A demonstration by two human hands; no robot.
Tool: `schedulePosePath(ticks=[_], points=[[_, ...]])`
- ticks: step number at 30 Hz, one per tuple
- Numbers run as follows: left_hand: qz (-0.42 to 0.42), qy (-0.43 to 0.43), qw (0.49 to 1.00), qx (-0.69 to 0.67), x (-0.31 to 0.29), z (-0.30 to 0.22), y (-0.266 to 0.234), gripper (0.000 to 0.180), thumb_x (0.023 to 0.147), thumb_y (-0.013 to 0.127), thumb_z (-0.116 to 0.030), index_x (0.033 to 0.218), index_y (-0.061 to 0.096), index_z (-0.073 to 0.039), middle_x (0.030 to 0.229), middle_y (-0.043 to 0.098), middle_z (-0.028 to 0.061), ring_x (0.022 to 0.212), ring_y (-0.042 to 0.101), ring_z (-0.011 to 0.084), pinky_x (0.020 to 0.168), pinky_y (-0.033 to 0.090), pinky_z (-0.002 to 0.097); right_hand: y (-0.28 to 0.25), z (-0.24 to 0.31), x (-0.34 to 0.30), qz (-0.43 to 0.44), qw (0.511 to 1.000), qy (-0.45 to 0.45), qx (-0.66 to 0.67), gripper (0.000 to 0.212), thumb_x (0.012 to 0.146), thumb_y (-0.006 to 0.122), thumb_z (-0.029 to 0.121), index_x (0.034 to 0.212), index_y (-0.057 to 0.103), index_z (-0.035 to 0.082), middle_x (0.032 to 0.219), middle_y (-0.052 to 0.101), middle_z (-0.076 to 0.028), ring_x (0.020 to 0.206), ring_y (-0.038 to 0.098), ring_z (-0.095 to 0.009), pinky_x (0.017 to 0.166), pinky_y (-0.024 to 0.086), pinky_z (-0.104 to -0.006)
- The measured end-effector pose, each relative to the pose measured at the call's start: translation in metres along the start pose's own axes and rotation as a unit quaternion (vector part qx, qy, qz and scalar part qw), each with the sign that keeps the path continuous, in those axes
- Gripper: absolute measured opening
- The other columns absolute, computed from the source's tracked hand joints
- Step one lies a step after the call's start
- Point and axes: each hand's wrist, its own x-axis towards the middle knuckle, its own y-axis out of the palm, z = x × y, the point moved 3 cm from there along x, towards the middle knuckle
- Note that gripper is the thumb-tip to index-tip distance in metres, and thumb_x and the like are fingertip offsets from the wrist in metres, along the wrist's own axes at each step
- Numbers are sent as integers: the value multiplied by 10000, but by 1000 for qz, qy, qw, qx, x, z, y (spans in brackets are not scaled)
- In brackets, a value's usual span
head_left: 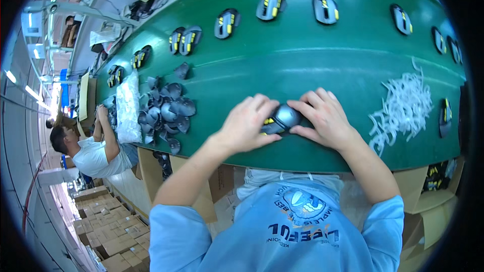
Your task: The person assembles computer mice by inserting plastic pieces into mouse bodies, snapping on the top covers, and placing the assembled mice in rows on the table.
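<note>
Near the front edge of the green table point(242, 80), I hold an oval black-and-yellow part with a shiny grey domed shell point(287, 116) on it. My left hand point(247, 126) grips its left end, fingers over the far side and thumb along the near side. My right hand point(322, 121) closes round the right end, its thumb and fingers pressed on the shell. Much of the part is hidden under the fingers. To the left lies a heap of loose grey curved shells point(166, 111). A pile of whitish curved strips point(403, 108) is on the right.
Several grey oval parts with yellow marks point(271, 6) are spaced along the far side of the table. One more part point(445, 117) lies at the far right. A clear plastic bag point(129, 108) separates the shells from a co-worker point(101, 153). Open cardboard boxes point(408, 189) stand below the front edge.
</note>
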Motion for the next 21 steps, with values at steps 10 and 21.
schedulePosePath(ticks=[10,21], points=[[-188,-360,908,109,52,186,-107,830,856,788,-657,1270,718,59,1231,741,269,1120,694,401,985,547,487,-7,-8,-6,-14,999,-13,35,481,848,869,340,1269,760,135,1069,678,-48,960,596,-268,862,455,-407],[-150,-336,876,310,128,213,-82,859,863,666,-803,1298,760,-68,1453,632,187,1341,530,472,1093,431,623,-52,15,-25,-59,996,-67,7,224,889,849,297,1065,813,163,926,712,18,852,646,-216,732,485,-381]])
